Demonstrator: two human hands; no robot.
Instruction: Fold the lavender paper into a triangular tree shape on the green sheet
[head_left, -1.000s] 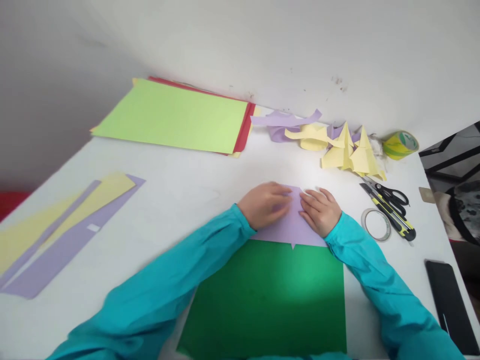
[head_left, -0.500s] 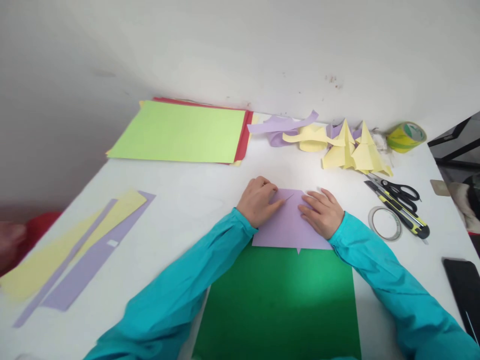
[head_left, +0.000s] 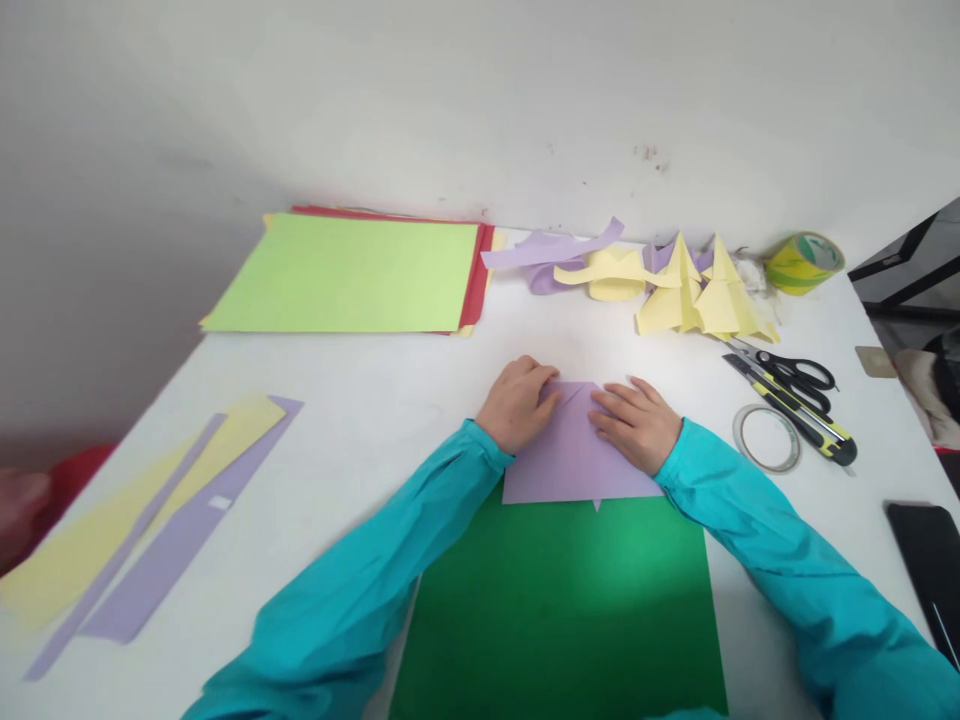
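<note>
Head cam, only view: purple sheet (head_left: 562,455) lies flat mid-surface, its near edge lapping the far end of green sheet (head_left: 562,610), which runs toward near edge of white surface (head_left: 397,385). L hand (head_left: 517,405) at sheet's far L corner, fingers half curled, thumb apart; can't tell if paper's pinched. R hand (head_left: 636,422) on its R part, fingers extended, loosely spread, nothing gripped.

Progress: sheet looks partly folded, w/ slanted line nr its far edge + small tip poking out past near edge; main panel smooth, prob. not fully worked yet. No. of folds left: can't tell. Apparently done: pointed yellow pieces (head_left: 679,290) by far edge, toward far R corner. Yellow strip (head_left: 244,430) + wide purple strip (head_left: 172,565) nr L edge lie flat, look unfolded. Scissors (head_left: 780,365) + cutter (head_left: 799,413) nr R edge, not in use.
</note>
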